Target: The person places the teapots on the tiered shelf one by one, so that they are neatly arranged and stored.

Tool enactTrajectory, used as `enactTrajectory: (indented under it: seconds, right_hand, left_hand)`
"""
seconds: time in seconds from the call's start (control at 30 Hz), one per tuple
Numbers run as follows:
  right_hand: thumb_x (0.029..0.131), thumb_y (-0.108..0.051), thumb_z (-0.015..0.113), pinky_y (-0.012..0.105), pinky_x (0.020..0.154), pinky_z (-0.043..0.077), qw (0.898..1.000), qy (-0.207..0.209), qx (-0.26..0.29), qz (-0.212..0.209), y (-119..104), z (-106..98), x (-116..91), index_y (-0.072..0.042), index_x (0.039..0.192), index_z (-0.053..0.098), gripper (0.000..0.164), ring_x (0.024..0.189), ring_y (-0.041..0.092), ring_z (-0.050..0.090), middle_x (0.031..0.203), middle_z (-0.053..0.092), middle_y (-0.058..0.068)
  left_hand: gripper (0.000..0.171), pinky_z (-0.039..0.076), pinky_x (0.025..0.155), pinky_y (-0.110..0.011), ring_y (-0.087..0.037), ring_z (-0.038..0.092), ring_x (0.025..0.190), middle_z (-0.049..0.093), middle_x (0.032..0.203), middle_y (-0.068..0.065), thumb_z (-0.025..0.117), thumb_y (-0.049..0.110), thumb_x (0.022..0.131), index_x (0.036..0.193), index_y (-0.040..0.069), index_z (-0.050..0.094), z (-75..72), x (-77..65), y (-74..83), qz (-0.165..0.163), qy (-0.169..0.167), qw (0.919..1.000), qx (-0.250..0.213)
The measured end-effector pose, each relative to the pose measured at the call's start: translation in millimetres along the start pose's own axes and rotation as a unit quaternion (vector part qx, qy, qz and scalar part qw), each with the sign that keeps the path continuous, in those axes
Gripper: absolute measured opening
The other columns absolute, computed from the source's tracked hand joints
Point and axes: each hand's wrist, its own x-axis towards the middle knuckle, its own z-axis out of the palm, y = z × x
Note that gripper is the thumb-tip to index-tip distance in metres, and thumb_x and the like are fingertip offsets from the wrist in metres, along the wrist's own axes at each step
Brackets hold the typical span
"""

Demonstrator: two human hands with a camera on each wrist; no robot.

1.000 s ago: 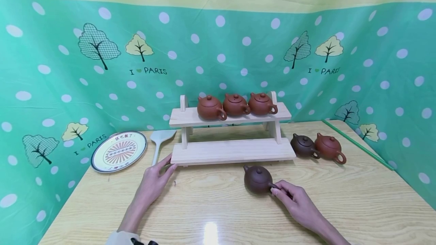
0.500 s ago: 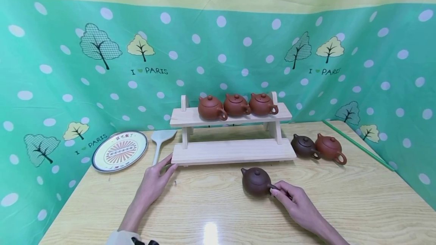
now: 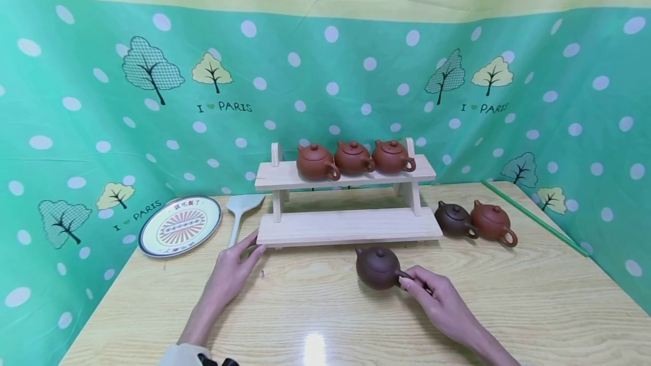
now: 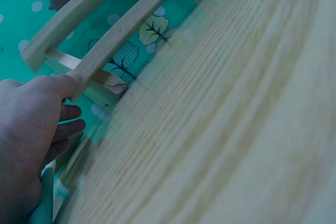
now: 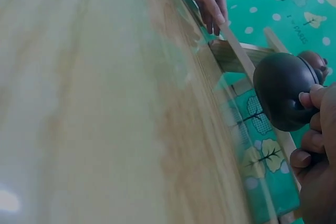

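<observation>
Against half a second ago, the dark teapot (image 3: 378, 268), its handle pinched by the right hand (image 3: 431, 297), sits slightly further left in front of the wooden stand (image 3: 348, 226); the left hand (image 3: 230, 269) pinches the stand's lower corner as before. The teapot seems lifted off the wood-grain table (image 3: 285, 315), hard to confirm; polka-dotted green cloth (image 3: 351, 86) hangs behind.

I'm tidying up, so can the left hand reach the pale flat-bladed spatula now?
Probably yes: the left hand is close to the spatula, nothing visibly between, though it's holding the pale wooden two-tier shelf.
</observation>
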Motion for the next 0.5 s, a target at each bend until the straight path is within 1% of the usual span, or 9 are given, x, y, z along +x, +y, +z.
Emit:
enactTrajectory:
  seconds: [0.1, 0.33, 0.5]
  right_hand:
    - [0.103, -0.001, 0.062, 0.024, 0.051, 0.042, 1.0, 0.003, 0.001, -0.002, -2.1, 2.2, 3.2, -0.011, 0.094, 0.067, 0.014, 0.064, 0.004, 0.048, 0.071, 0.054, 0.003]
    - [0.103, -0.004, 0.063, 0.025, 0.048, 0.04, 1.0, 0.008, 0.005, 0.005, -7.0, 8.7, 11.8, -0.011, 0.092, 0.066, 0.013, 0.061, 0.003, 0.044, 0.071, 0.048, -0.011]
    - [0.103, -0.003, 0.062, 0.027, 0.046, 0.039, 1.0, 0.007, 0.016, -0.001, -6.3, 13.4, 17.7, -0.009, 0.093, 0.066, 0.012, 0.06, 0.003, 0.042, 0.071, 0.047, -0.012]
  left_hand:
    - [0.054, 0.042, 0.11, -0.058, -0.04, 0.058, 0.128, 0.068, 0.13, -0.019, 0.069, 0.029, 0.102, 0.146, 0.001, 0.055, 0.1, 0.0, 0.2, -0.005, -0.004, 1.0, 0.0]
    - [0.054, 0.041, 0.111, -0.058, -0.04, 0.058, 0.129, 0.068, 0.13, -0.018, 0.069, 0.03, 0.102, 0.147, 0.003, 0.056, -0.5, -0.3, 1.4, -0.005, -0.004, 1.0, 0.0]
    - [0.054, 0.041, 0.111, -0.059, -0.04, 0.058, 0.129, 0.068, 0.13, -0.019, 0.069, 0.029, 0.102, 0.147, 0.002, 0.056, -0.6, -0.2, 2.1, -0.005, -0.003, 1.0, 0.001]
